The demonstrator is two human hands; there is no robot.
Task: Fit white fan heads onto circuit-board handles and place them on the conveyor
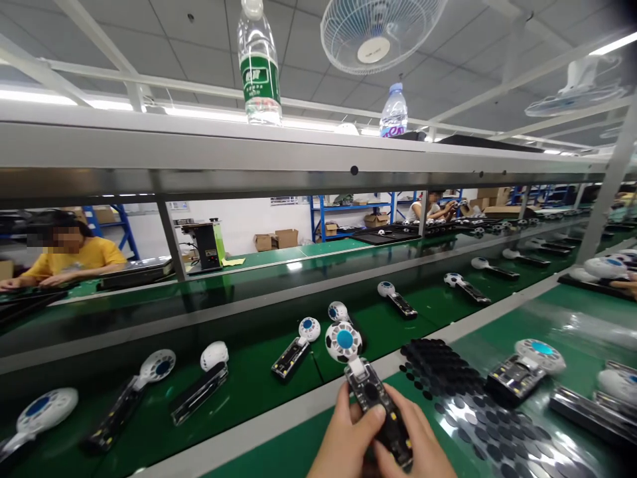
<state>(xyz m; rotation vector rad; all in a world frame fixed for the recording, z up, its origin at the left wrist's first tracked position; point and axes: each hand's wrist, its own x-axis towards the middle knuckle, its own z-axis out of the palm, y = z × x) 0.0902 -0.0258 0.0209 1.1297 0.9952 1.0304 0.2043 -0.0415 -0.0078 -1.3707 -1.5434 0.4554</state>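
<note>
Both hands meet at the near edge of the bench, holding one fan [365, 375] between them. The left hand [348, 435] wraps the lower part of the black handle from the left, its thumb laid across the top face, seemingly pressing there. The right hand [421, 441] closes on the same handle from the right and underneath, so both are clenched on the fan and neither is free. The fan is held tilted, its round white head with the blue centre pointing up and away from the person, the open handle facing up; that keeps the exposed inside of the handle towards the eyes and under the thumb.

Just right of the hands, a sheet of small black pads [448, 385] lies flat on the bench, near enough to be reached without moving the arms. Beyond it, towards the right edge, another fan [525, 368] lies on its back.

Past the near rail, the belt [239, 392] carries a row of the same fans, each lying flat and spaced apart, heads towards the far side. One of them [296, 348] lies just beyond the held fan.

A shelf [199, 153] runs overhead with a bottle [259, 63] standing on it. A person in yellow [74, 255] sits at the far left side.
</note>
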